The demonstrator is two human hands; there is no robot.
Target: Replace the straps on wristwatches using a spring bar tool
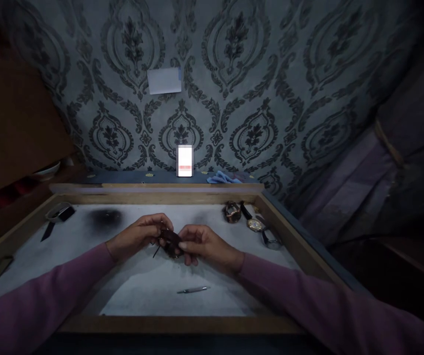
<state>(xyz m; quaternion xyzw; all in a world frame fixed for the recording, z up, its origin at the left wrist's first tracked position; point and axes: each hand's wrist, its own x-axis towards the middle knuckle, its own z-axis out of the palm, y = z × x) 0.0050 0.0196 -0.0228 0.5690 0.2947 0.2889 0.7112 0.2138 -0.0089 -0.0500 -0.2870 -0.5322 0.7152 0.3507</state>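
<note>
Between my two hands, above the white surface of a shallow wooden tray (152, 323), is a wristwatch with a dark brown strap (171, 237). My left hand (143, 234) grips it from the left, fingers closed around it. My right hand (200, 244) pinches the strap's other side between thumb and fingers. The watch face is mostly hidden by the fingers. A thin dark piece sticks out below my left fingers; I cannot tell what it is. Nearer to me lies a slim metal pen-like tool (193, 290), touched by neither hand.
Several watches, among them a gold-faced one (255, 225) and a chunky dark one (232, 212), lie at the tray's right. Another watch (61, 213) lies at the far left. Behind the tray's raised rim stand a bright blurred screen (185, 161) and a blue cloth (223, 178).
</note>
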